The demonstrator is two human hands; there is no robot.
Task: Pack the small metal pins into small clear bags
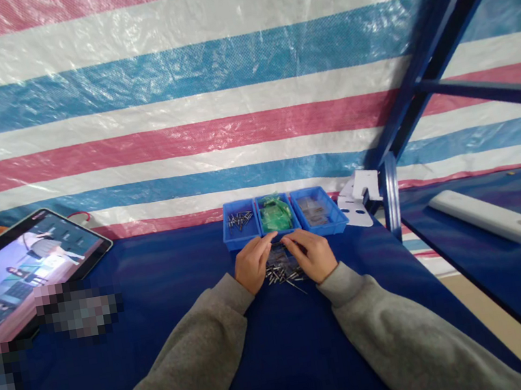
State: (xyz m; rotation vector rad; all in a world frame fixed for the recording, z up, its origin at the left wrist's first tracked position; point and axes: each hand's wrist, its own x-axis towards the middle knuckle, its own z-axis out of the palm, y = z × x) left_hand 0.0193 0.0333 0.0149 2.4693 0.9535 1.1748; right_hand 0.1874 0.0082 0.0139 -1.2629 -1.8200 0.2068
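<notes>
My left hand [251, 263] and my right hand [312, 254] rest close together on the dark blue tablecloth [208, 361], fingertips pointing at each other just in front of several small blue trays. A loose pile of thin metal pins [283, 274] lies under and between my hands, with one long pin sticking out toward my right wrist. The left tray [235, 242] holds metal pins, the middle tray [278, 232] a green plastic bag, and the right tray [329, 227] flat grey pieces. Whether either hand holds a small item is hidden.
A tablet [30, 271] showing a video stands at the left of the table. White plastic brackets [358, 206] lie beyond the right tray. A blue metal frame [434, 42] stands at the right, before a striped tarp [177, 103]. A white bar-shaped object [489, 216] lies on a second table.
</notes>
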